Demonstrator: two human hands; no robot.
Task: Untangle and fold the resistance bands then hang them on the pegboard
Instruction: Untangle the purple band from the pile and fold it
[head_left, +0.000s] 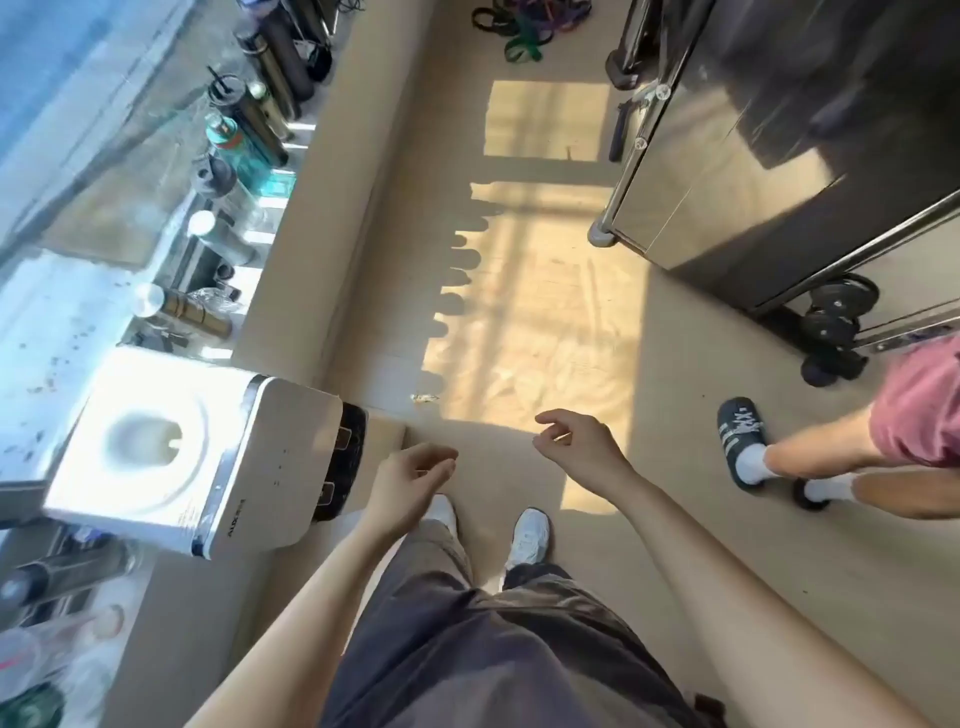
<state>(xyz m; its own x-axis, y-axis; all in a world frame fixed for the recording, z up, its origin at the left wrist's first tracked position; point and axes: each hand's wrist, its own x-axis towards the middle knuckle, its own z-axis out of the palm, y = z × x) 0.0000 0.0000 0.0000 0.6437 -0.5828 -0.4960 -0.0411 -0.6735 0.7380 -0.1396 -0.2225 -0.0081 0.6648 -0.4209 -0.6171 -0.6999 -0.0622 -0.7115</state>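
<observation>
A tangled heap of resistance bands, green, purple and black, lies on the beige floor at the far end of the passage, near the top of the view. My left hand hangs in front of me above my feet, fingers loosely apart and holding nothing. My right hand is a little further forward, also empty, with its fingers curled and spread. Both hands are far from the bands. No pegboard is in view.
A white water dispenser stands close on my left. Several bottles line a window ledge along the left. A steel cabinet with dumbbells beside it stands on the right. Another person's legs are at right.
</observation>
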